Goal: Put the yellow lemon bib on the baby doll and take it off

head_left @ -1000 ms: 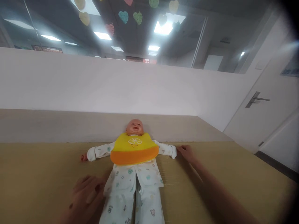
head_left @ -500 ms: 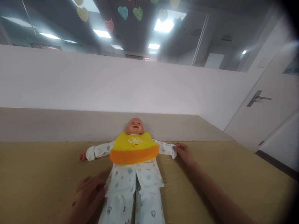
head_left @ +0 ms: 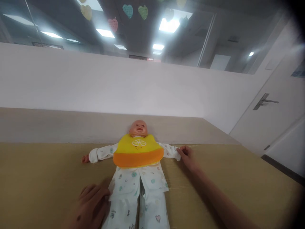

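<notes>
A baby doll [head_left: 138, 128] lies on its back with both arms spread, its head towards the wall. It wears a white printed shirt [head_left: 127, 183] and matching trousers [head_left: 154, 210]. A yellow bib [head_left: 135, 142] with an orange pocket and a citrus slice print covers its chest. My right hand [head_left: 187, 155] pinches the cuff of the sleeve [head_left: 171, 150] on the right of the picture. At the shirt's lower left edge is my left hand [head_left: 92, 202], fingers curled, thumb and forefinger closed at the hem. Its fingertips are partly blurred.
The doll lies on a wide tan surface [head_left: 214, 178] with a raised grey-beige ledge [head_left: 59, 127] behind it. Beyond stands a white wall [head_left: 107, 86] with a window carrying paper hearts [head_left: 128, 11]. A white door with a metal handle [head_left: 264, 101] is at the right.
My left hand has shifted slightly right and its fingertips now meet the shirt's hem. My right hand stays on the cuff. The view has shifted a little.
</notes>
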The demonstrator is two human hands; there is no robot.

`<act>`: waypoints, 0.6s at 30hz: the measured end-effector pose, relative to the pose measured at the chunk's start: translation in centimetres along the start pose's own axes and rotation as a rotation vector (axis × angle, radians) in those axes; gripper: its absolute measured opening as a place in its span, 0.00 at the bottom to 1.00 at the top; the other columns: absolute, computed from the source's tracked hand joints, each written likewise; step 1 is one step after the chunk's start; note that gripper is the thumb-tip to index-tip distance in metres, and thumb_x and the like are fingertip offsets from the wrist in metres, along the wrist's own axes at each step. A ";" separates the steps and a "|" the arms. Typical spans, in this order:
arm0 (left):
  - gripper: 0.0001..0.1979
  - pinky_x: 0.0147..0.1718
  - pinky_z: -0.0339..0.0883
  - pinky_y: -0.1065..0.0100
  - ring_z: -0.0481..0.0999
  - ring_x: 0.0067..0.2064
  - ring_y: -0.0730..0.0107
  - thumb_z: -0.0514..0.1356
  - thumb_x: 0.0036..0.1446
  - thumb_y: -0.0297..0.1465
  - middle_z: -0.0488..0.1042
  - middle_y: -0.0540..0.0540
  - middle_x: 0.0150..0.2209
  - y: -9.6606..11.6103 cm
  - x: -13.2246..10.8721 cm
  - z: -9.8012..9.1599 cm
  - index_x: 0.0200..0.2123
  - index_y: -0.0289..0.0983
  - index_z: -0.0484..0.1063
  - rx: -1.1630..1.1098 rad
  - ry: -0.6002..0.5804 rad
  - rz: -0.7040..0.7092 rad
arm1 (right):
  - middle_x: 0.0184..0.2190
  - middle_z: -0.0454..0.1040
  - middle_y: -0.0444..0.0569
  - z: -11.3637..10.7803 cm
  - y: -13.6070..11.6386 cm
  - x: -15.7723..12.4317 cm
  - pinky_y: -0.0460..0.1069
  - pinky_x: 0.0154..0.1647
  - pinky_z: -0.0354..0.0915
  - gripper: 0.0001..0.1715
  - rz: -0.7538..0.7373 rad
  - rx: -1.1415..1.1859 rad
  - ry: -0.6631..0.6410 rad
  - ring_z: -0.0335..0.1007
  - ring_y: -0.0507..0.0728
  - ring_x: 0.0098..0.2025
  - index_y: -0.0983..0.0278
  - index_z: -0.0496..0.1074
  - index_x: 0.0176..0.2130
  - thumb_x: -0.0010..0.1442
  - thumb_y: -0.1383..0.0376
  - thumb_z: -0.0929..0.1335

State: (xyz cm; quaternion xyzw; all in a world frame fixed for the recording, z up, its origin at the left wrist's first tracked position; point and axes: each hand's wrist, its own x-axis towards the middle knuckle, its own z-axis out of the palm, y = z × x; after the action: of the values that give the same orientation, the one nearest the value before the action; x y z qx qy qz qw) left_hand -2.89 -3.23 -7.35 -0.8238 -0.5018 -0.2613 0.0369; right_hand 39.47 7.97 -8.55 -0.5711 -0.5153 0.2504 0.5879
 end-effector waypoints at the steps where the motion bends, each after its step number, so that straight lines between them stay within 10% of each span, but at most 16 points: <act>1: 0.07 0.38 0.68 0.64 0.74 0.39 0.62 0.57 0.58 0.34 0.76 0.49 0.35 0.0 0.0 0.0 0.38 0.45 0.74 -0.009 0.004 -0.001 | 0.20 0.65 0.45 0.0 0.2 0.0 0.47 0.24 0.57 0.35 0.010 0.008 0.002 0.61 0.53 0.24 0.64 0.64 0.25 0.41 0.36 0.70; 11: 0.07 0.39 0.69 0.61 0.74 0.38 0.59 0.58 0.58 0.36 0.77 0.48 0.35 0.9 0.1 0.3 0.37 0.45 0.75 -0.032 -0.004 0.016 | 0.21 0.73 0.46 -0.2 0.0 -0.5 0.48 0.25 0.59 0.36 -0.027 -0.098 0.067 0.63 0.55 0.23 0.66 0.63 0.49 0.51 0.44 0.68; 18: 0.09 0.40 0.73 0.60 0.77 0.42 0.58 0.59 0.57 0.37 0.79 0.46 0.40 1.2 -0.5 1.2 0.40 0.44 0.75 0.037 0.095 0.062 | 0.27 0.75 0.52 -0.6 0.3 0.1 0.51 0.31 0.64 0.36 -0.104 -0.269 0.100 0.69 0.58 0.29 0.68 0.68 0.46 0.54 0.41 0.63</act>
State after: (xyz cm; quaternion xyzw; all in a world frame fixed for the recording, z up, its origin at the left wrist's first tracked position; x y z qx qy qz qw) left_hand -1.59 -3.89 -8.35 -0.8247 -0.4786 -0.2896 0.0840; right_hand 40.10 7.89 -8.67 -0.6289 -0.5432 0.1198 0.5432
